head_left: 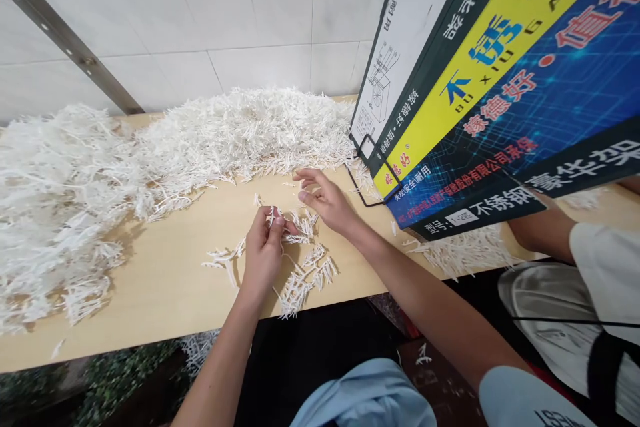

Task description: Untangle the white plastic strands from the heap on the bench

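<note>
My left hand [264,243] is closed, thumb against fingers, on a white plastic sprig [300,227] with thin branching tips. Part of that sprig is hidden behind the fingers. Just to the right and a little farther off, my right hand [325,200] is raised with its fingers apart and nothing visible in them. More loose white sprigs [300,287] lie on the pale wooden table [170,273] below my hands. Another small strand [223,258] rests left of my left wrist.
A long heap of white sprigs [250,127] runs along the tiled wall [260,7] and fills the left side. A large printed box [480,93] stands at the right, with a black wire frame [367,197] at its corner. Beyond it, another person's arm [545,230] reaches in by a smaller sprig pile [465,250].
</note>
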The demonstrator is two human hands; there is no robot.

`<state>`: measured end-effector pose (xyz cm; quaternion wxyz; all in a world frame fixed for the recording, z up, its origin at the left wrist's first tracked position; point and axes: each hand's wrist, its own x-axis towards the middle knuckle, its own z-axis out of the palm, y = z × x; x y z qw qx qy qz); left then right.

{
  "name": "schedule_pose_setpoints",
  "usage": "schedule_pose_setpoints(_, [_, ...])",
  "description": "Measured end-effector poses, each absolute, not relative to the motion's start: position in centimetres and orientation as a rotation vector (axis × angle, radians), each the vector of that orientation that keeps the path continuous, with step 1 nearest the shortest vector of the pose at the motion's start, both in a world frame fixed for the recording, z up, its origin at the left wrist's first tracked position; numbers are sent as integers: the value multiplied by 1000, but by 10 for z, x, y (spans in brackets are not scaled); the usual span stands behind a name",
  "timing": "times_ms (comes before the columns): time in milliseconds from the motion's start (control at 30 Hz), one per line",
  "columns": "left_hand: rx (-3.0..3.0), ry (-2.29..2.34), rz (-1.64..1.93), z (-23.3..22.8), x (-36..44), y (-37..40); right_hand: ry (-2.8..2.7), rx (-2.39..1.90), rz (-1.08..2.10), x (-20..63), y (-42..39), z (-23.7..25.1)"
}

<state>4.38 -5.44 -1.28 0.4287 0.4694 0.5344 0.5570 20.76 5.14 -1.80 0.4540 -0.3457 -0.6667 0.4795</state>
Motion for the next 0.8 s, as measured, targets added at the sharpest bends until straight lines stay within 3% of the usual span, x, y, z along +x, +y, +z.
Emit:
schedule_pose_setpoints(167, [1212,1284,1393,-13,44,-51,-1892,-666,1451,209,45,-15])
schedule_pose_setpoints(400, [1195,1351,1415,-19,43,-51,-1216,-1027,1043,211,65,-36])
schedule_pose_setpoints(700, [1290,1320,1393,-16,43,-52,-1962,-753,1361,208,47,-13])
schedule_pose_setpoints(800, [1342,1351,1307,-17,44,-49,-1870,-836,1340,208,48,-19])
